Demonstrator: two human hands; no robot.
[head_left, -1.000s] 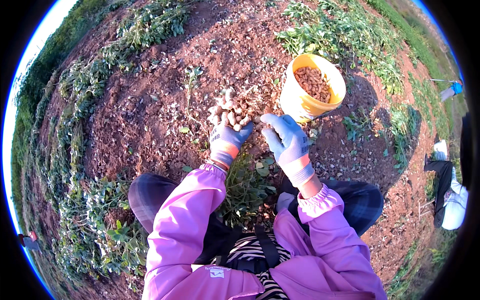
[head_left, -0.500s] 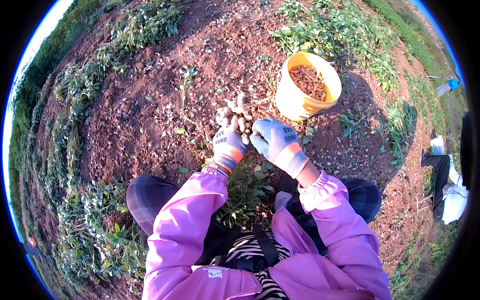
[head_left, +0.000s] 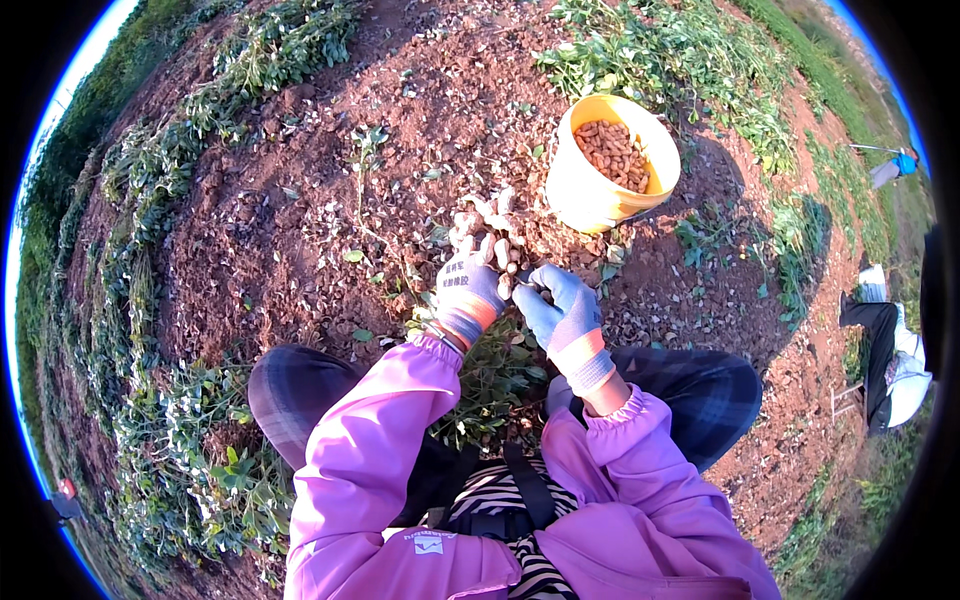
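My left hand, in a grey-blue knit glove with an orange cuff band, is closed around a bunch of peanuts. The pods stick out past its fingertips, pale and dusty with soil. Close at its right is my right hand, gloved the same way, with thumb and forefinger curled toward each other beside the lowest pods. What its fingertips pinch, if anything, is too small to make out. Beyond my right hand stands a yellow bucket, partly filled with loose peanuts.
Reddish soil strewn with dry leaves surrounds me. Pulled green plants lie behind the bucket, with another row at left. My bent knees flank more greenery. At the right edge sits another person; a further person is farther off.
My right hand has drawn slightly right and toward me, away from the left hand's fingers. More of the peanut bunch shows now. My left hand still grips it.
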